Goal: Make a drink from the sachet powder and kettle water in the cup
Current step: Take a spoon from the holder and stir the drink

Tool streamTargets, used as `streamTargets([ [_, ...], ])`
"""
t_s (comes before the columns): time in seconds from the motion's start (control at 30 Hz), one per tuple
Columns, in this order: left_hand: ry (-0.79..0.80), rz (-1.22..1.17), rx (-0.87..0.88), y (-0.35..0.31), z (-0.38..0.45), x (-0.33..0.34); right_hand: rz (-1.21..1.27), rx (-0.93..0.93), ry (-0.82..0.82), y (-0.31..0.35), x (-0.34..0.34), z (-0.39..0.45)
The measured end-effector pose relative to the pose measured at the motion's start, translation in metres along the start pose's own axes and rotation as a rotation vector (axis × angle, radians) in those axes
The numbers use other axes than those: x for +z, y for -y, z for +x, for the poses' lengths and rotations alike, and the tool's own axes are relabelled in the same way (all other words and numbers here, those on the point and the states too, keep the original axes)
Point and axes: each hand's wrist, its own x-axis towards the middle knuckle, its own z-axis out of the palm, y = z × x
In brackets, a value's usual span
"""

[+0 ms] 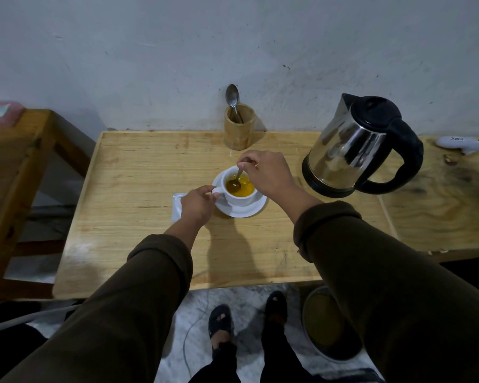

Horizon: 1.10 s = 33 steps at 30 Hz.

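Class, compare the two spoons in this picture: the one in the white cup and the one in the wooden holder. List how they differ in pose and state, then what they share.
The spoon in the cup is held by the right hand; the spoon in the holder stands untouched. The cup spoon's bowl points down into yellow liquid; the holder spoon's bowl points up, dry. The cup spoon sits mid-table; the holder spoon stands by the wall. Both look like metal.

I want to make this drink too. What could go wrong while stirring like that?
The drink fills much of the cup, so quick strokes of the spoon in the right hand might slop it onto the saucer. The left hand only pinches the handle; a hard push could tip the cup. The kettle stands near the right arm and could get bumped.
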Motion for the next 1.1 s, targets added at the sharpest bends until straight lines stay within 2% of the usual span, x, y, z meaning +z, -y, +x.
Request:
streamTargets([
  [0.23, 0.006, 0.009, 0.001, -0.0013, -0.0007, -0.0019, -0.107, 0.013, -0.032, -0.0037, -0.0057, 0.0016],
  [0.57, 0.019, 0.015, 0.008, -0.0028, -0.0001, -0.0036, 0.032, 0.022, 0.015, 0.0008, -0.0006, 0.0045],
  [0.83, 0.024, 0.022, -0.003, -0.0039, -0.0011, -0.0049, -0.093, -0.008, -0.031, -0.0011, -0.0054, 0.0058],
  [1.1, 0.033, 0.005, -0.006, -0.0046, -0.0011, -0.0050, 0.035, 0.002, 0.022, 0.0011, 0.0017, 0.0025],
])
